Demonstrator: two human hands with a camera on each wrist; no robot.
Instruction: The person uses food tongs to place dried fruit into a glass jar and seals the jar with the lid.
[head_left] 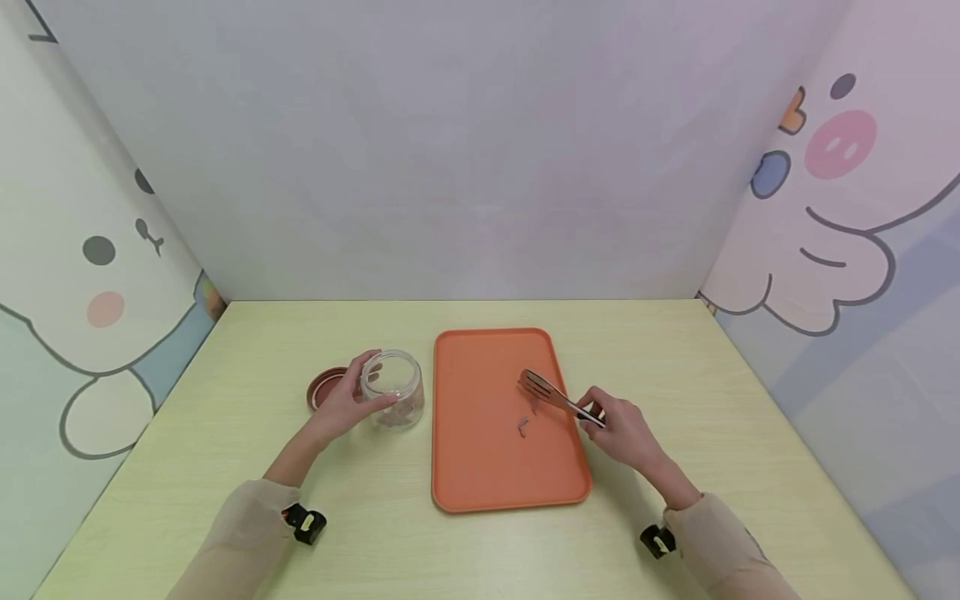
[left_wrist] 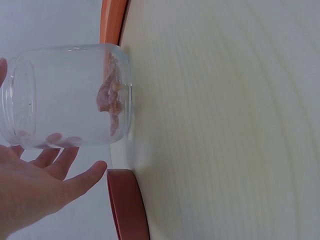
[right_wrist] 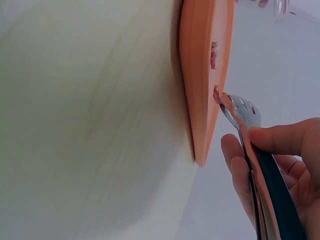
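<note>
Tongs (head_left: 551, 393) sit pinched in the right hand (head_left: 622, 429), tips at ten o'clock over the orange tray (head_left: 480, 475), just above a pinkish scrap (head_left: 522, 427). The left hand (head_left: 341, 404) cups the open jar (head_left: 393, 390) at nine o'clock on the counter (head_left: 375, 533).

No writing, label, brand, number or sign can be read anywhere, neither on the clear jar (head_left: 393, 398), the orange tray (head_left: 480, 467), the tongs (head_left: 558, 397) nor the cartoon-painted walls (head_left: 847, 208), though fine print may be lost to blur.
</note>
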